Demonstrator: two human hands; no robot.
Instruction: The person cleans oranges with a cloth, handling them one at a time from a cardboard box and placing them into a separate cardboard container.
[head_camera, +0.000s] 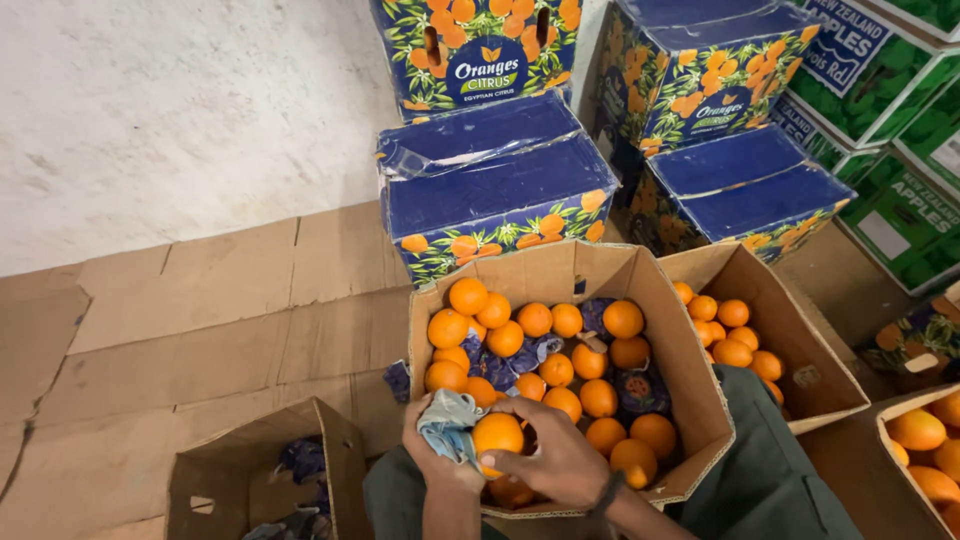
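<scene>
My right hand (555, 460) grips an orange (497, 434) over the near edge of an open brown cardboard box (690, 385) filled with several oranges and dark blue wrappers. My left hand (432, 450) holds a crumpled light blue cloth (447, 422) pressed against the left side of that orange. Both hands meet above my lap, just in front of the box.
A second open box of oranges (800, 345) stands to the right, and a third (925, 450) at the far right edge. An open box with dark wrappers (265, 480) sits at lower left. Closed blue orange cartons (495, 190) and green apple cartons (900, 110) are stacked behind. Flattened cardboard (180, 330) covers the floor.
</scene>
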